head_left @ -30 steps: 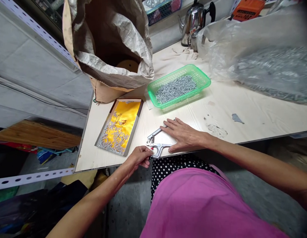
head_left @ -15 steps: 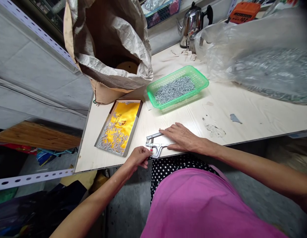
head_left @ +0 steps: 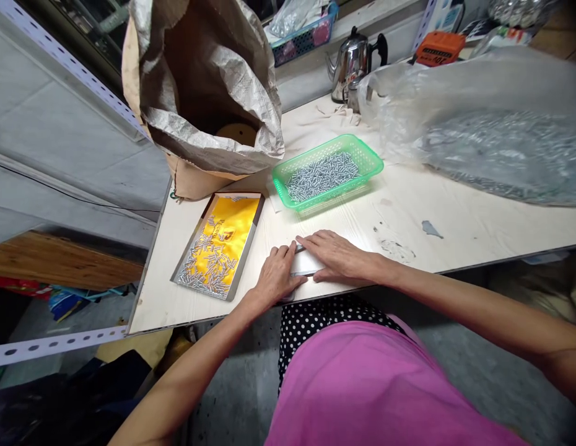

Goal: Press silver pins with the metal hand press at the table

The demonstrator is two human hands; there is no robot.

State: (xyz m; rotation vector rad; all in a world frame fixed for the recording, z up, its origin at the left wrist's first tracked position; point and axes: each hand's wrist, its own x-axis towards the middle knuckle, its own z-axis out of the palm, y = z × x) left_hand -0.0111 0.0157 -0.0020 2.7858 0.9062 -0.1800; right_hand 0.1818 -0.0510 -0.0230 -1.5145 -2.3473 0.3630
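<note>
A silver hand-press pliers tool (head_left: pixel 305 265) lies on the pale table (head_left: pixel 455 217) near its front edge. My left hand (head_left: pixel 275 275) rests palm down over the tool's head and hides it, fingers laid together and pointing away from me. My right hand (head_left: pixel 337 255) lies flat on the handles with its fingers stretched out to the left, almost touching the left hand. To the left sits a yellow-lined flat tray (head_left: pixel 244 214) with several small metal pins. A green plastic basket (head_left: pixel 369 162) further back holds a heap of the same pins.
A big open paper sack (head_left: pixel 199 124) stands at the table's back left. A large clear plastic bag of metal parts (head_left: pixel 492 142) covers the right side. A steel kettle (head_left: pixel 350 62) and an orange box (head_left: pixel 439 46) are at the back. Perforated shelf rails (head_left: pixel 60 341) are on the left.
My left hand has come up from the table's edge, where it pinched at the tool's jaw, and now lies over the tool's head. The right hand stays on the handles.
</note>
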